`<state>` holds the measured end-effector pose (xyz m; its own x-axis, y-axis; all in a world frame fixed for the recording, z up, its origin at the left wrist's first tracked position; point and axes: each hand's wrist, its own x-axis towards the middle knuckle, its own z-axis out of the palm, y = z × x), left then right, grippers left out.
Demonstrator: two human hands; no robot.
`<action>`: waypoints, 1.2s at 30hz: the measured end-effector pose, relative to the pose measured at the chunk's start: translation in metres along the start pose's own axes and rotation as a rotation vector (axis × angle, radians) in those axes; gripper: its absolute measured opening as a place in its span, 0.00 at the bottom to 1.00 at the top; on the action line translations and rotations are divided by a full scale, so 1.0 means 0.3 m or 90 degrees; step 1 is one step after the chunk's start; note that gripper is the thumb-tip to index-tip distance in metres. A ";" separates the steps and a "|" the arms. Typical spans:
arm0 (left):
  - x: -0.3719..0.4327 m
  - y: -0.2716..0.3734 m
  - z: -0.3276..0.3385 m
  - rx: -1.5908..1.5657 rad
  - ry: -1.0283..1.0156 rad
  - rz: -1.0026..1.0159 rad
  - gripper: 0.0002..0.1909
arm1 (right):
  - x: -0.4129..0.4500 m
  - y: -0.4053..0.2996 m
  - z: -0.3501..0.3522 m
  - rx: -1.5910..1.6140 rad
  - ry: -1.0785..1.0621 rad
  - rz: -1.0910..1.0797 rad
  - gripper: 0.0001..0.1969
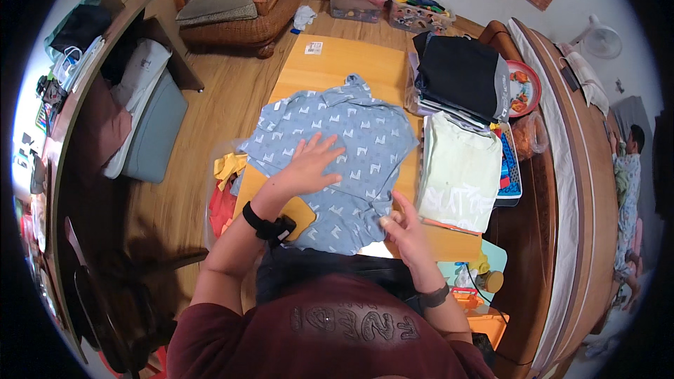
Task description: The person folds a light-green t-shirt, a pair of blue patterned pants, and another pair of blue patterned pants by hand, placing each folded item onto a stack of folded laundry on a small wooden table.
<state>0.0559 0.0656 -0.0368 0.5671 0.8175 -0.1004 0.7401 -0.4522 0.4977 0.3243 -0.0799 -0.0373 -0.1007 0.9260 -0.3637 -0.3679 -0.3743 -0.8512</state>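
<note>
A light blue short garment, probably a collared shirt (363, 131), lies spread on the wooden table (345, 52), patterned with small white animals. My left hand (316, 166) rests flat on its middle with the fingers spread. At the garment's lower right edge is my right hand (405, 226), its index finger stretched out and its thumb over the hem. Whether cloth is pinched between its fingers cannot be made out. Right of the garment lies a folded pale green T-shirt (461, 168) with white lettering. Behind that rises a stack of folded clothes (458, 76), black on top.
A clear bin of clothes (213, 205) stands left of the table. A tray of toy bricks (508, 168) and a floral red plate (524, 88) sit at the right, beside a bed (574, 195) where a person (626, 179) lies. A rattan armchair (237, 16) is behind.
</note>
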 end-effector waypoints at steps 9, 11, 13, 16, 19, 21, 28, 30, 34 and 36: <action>-0.115 -0.035 -0.004 -0.085 0.104 -0.065 0.33 | 0.053 0.021 -0.073 -0.208 -0.110 0.045 0.26; -0.197 -0.044 -0.003 -0.128 0.178 -0.052 0.31 | -0.010 -0.093 -0.067 -0.093 -0.057 0.056 0.21; -0.273 -0.044 -0.007 -0.114 0.189 -0.046 0.30 | -0.069 -0.169 -0.091 -0.150 -0.030 0.076 0.20; -0.354 0.014 -0.030 -0.128 0.213 -0.060 0.26 | -0.120 -0.238 -0.128 -0.298 -0.017 0.127 0.19; -0.399 0.005 -0.042 -0.226 0.189 -0.121 0.18 | -0.121 -0.251 -0.127 -0.404 -0.048 0.133 0.19; -0.418 -0.021 -0.044 -0.295 0.153 -0.159 0.14 | -0.092 -0.222 -0.159 -0.686 0.050 -0.105 0.19; -0.379 -0.063 0.032 -0.098 0.335 -0.016 0.10 | 0.054 -0.183 -0.031 -0.659 0.095 -0.278 0.19; -0.359 -0.057 0.034 -0.064 0.372 -0.032 0.10 | 0.093 -0.161 0.029 -0.702 0.039 -0.339 0.17; -0.345 -0.084 0.030 -0.040 0.342 -0.037 0.08 | 0.165 -0.062 0.047 -0.825 0.008 -0.456 0.18; -0.353 -0.086 0.018 -0.040 0.306 -0.032 0.07 | 0.171 -0.038 0.036 -0.837 0.002 -0.474 0.18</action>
<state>-0.0213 -0.0111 -0.0437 0.2888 0.9166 0.2766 0.7308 -0.3977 0.5548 0.3132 -0.0277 -0.0423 -0.2670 0.9188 0.2908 0.7324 0.3896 -0.5584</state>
